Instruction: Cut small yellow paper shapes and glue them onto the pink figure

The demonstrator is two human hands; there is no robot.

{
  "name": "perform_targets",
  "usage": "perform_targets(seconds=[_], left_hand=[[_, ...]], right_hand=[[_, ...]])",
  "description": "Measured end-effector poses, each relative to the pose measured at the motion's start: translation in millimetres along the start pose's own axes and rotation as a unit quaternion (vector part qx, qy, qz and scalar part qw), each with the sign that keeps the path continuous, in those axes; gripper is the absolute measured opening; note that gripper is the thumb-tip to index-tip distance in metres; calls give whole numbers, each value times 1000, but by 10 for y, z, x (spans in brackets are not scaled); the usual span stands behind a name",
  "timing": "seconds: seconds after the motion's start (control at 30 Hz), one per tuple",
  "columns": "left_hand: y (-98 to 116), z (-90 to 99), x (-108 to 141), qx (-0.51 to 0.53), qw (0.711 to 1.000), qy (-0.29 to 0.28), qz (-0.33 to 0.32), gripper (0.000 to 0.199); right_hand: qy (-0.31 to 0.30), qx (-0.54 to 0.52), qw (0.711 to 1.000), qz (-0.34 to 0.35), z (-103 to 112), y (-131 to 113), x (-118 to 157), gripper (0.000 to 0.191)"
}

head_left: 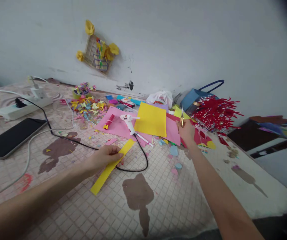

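Largest item in my view: the tabletop (183, 206), covered in a tiled pattern and set against the wall. At its right rear I note a bundle of red stems (214, 111); at the left, a dark tablet (13, 136) lies flat in front of the power strip (8, 114).

Toward the centre, a yellow sheet (152, 120) overlaps pink paper (117, 130). The sheet is whole and uncreased as far as I can see.

My left hand (109, 155) pinches the yellow strip (108, 171) between thumb and fingers near its upper end; the lower end extends toward me over the bare tabletop. My right hand (187, 131) is closed around a gold-coloured tool (182, 120), tip upward, over the papers at right. I cannot confirm the tool type; scissors are likely.

The glue gun (130, 126) rests on the pink paper, its nozzle at the yellow sheet's left edge. Its cord passes behind the strip.

Smallest: a red roll (109, 120) and loose paper scraps (89, 108).

Status, by my judgement: cutting the strip to width is done. Shaping and gluing remain undone; it is flat, unattached and shows no visible adhesive.
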State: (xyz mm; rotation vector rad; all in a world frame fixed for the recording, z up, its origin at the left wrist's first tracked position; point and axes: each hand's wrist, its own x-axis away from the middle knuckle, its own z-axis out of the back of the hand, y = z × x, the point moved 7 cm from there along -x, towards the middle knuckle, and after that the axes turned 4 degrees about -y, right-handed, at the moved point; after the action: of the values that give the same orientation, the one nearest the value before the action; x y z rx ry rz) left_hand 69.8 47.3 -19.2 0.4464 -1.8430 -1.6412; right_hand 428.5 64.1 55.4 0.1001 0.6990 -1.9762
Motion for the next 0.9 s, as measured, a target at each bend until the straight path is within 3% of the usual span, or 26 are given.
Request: perform_targets(seconds=[0.2, 0.4, 0.47, 0.57, 0.63, 0.7, 0.73, 0.9], left_hand=[[-141, 37, 39, 77, 996, 11, 46, 23], [-97, 40, 108, 112, 991, 36, 64, 24], [-84, 48, 118, 120, 990, 37, 63, 24], [-71, 36, 121, 120, 991, 21, 54, 23], [-66, 3, 126, 111, 993, 2, 51, 23], [-62, -34, 134, 97, 994, -17, 52, 23], [-62, -45, 138, 90, 994, -23, 54, 23], [-102, 23, 141, 86, 992, -12, 90, 26]], right_hand=[[-59, -25, 997, 53, -405, -332, 461, 16], [-81, -134, 983, 100, -289, -689, 633, 21], [-128, -187, 967, 115, -324, -925, 817, 23], [-264, -276, 914, 135, -558, -1366, 1267, 29], [-408, -465, 783, 62, -781, -1597, 1587, 26], [-433, -550, 715, 5, -871, -1682, 1716, 22], [-418, -575, 703, -24, -893, -1658, 1708, 21], [-299, -631, 705, -127, -898, -1309, 1450, 19]])
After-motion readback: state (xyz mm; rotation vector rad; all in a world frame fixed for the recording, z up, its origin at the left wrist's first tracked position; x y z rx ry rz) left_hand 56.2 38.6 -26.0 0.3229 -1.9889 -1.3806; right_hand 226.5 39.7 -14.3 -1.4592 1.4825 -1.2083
